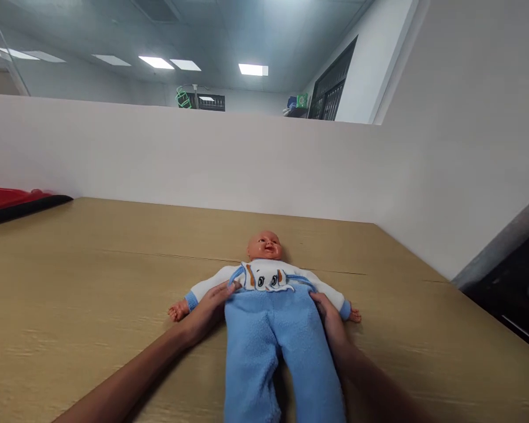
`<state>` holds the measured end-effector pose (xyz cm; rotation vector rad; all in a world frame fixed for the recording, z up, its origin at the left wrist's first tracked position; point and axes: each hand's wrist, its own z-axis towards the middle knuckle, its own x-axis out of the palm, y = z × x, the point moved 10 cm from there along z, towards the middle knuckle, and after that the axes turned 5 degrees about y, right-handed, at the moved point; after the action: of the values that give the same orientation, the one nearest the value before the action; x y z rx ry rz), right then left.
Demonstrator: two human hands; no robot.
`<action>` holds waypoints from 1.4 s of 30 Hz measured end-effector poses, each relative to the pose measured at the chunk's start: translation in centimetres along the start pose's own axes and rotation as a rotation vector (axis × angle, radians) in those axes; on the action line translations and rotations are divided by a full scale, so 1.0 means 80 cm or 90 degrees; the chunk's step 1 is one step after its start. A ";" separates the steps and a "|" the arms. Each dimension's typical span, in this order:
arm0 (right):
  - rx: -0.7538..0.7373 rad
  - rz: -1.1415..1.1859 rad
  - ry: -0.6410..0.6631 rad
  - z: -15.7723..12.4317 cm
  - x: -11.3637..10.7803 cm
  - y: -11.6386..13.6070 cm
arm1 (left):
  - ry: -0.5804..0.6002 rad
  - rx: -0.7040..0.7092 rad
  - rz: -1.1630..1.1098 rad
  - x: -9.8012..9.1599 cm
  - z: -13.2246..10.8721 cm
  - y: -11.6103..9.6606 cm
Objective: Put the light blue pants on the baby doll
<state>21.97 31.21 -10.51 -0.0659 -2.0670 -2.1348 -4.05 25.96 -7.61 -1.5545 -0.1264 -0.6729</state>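
Observation:
A baby doll [265, 247] lies face up on the wooden table [92, 282], head away from me, arms spread. It wears a white top with a cartoon face and light blue fleece trousers [273, 346] whose legs run toward me. My left hand [208, 308] grips the trousers' waistband at the doll's left side in the picture, over its sleeve. My right hand [328, 317] holds the waistband at the other side. Both forearms reach in from the bottom edge.
A white partition wall [203, 158] runs along the table's far edge and right side. A red and black object [13, 202] lies at the far left. A dark object [511, 288] sits beyond the table's right edge.

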 end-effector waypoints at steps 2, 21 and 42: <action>0.012 0.000 -0.034 -0.008 -0.009 0.003 | -0.010 0.008 0.027 -0.001 -0.003 -0.007; -0.338 -0.446 -0.050 -0.015 0.042 0.148 | -0.121 0.199 0.351 0.013 -0.025 -0.059; -0.522 -0.835 0.706 0.029 0.373 0.121 | 0.109 0.468 0.959 0.075 -0.062 -0.068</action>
<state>-6.16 30.54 3.58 2.1994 -0.3944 -2.2964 -3.35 20.04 -0.22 -0.5387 0.7844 0.4373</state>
